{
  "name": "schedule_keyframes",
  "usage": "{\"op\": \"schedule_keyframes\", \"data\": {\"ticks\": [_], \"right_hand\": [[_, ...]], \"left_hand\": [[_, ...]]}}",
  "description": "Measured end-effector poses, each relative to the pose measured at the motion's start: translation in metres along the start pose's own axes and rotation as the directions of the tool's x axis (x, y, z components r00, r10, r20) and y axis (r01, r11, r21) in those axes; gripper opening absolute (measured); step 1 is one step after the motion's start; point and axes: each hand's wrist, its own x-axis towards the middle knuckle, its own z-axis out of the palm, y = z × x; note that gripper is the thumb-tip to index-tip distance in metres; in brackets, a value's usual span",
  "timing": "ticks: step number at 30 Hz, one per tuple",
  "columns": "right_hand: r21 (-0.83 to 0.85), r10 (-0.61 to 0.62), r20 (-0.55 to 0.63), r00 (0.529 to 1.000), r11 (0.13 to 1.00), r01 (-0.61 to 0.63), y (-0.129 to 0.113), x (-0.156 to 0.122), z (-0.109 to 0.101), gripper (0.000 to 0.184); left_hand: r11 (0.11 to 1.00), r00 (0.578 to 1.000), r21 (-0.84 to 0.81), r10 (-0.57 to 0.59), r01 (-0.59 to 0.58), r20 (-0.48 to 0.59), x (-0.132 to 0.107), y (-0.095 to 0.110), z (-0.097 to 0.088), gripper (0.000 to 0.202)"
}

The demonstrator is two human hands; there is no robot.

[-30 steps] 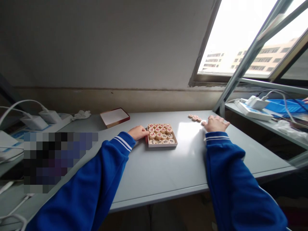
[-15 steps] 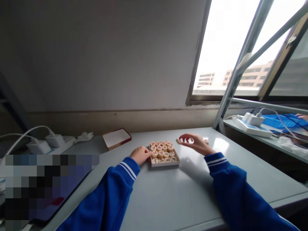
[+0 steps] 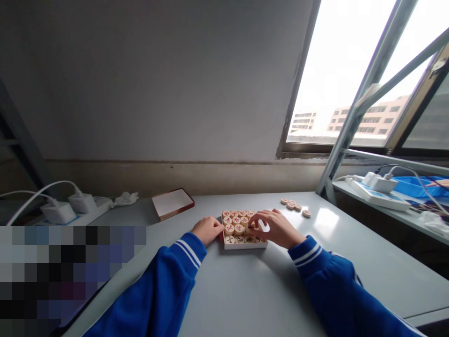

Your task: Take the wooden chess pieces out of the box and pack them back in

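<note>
A shallow box point(image 3: 242, 245) full of round wooden chess pieces point(image 3: 234, 222) marked in red and black sits on the grey table point(image 3: 245, 285). My left hand point(image 3: 207, 229) rests curled against the box's left side. My right hand point(image 3: 275, 228) hovers over the box's right part, fingers pinched on one round piece low over the others. Several loose pieces point(image 3: 293, 206) lie on the table to the right of the box.
A red-edged box lid point(image 3: 172, 203) lies at the back left. Power strips with chargers and cables point(image 3: 72, 206) sit at the far left. A metal shelf point(image 3: 393, 206) with a power strip stands at the right, below a window.
My right hand lifted a piece from the loose group at the right and carried it left to the box. My left hand stayed at the box's side. The camera view shifted.
</note>
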Motion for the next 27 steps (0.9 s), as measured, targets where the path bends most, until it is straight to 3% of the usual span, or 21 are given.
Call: {"op": "schedule_keyframes", "data": {"ticks": [8,10,12,14,16,19,21,25,27], "right_hand": [[0.042,0.006,-0.031,0.999,0.999,-0.005,0.002,-0.001,0.007,0.022],[0.012,0.052,-0.066,0.996,0.999,-0.051,0.014,-0.001,0.002,0.019],[-0.087,0.157,-0.171,0.973,0.981,-0.174,0.033,-0.003,-0.003,0.017],[-0.209,0.307,-0.301,0.903,0.902,-0.376,0.057,-0.01,-0.008,0.018],[-0.296,0.467,-0.371,0.803,0.76,-0.579,0.081,-0.02,-0.011,0.021],[-0.311,0.676,-0.303,0.672,0.597,-0.74,0.108,-0.036,-0.012,0.025],[-0.281,0.734,-0.233,0.638,0.578,-0.766,0.119,-0.044,-0.012,0.022],[-0.234,0.734,-0.166,0.658,0.619,-0.75,0.123,-0.046,-0.014,0.017],[-0.175,0.685,-0.13,0.717,0.696,-0.697,0.116,-0.042,-0.017,0.015]], "left_hand": [[1.0,1.0,0.011,0.011,-0.011,0.003,0.0,-0.002,0.001,0.034],[1.0,1.0,0.007,0.006,-0.006,0.005,0.0,-0.001,0.001,0.034],[1.0,1.0,0.008,0.006,-0.006,0.015,0.0,-0.001,0.0,0.034],[1.0,1.0,0.008,0.01,-0.01,0.02,0.001,0.0,0.0,0.034],[1.0,1.0,0.001,0.017,-0.017,0.017,0.001,0.0,0.0,0.034],[1.0,1.0,-0.001,0.021,-0.021,0.017,0.002,-0.001,0.0,0.034],[1.0,1.0,0.003,0.022,-0.022,0.022,0.002,-0.002,0.001,0.034],[1.0,0.999,0.012,0.023,-0.023,0.024,0.002,-0.002,0.001,0.036],[1.0,1.0,0.016,0.021,-0.021,0.021,0.002,-0.002,0.001,0.036]]}}
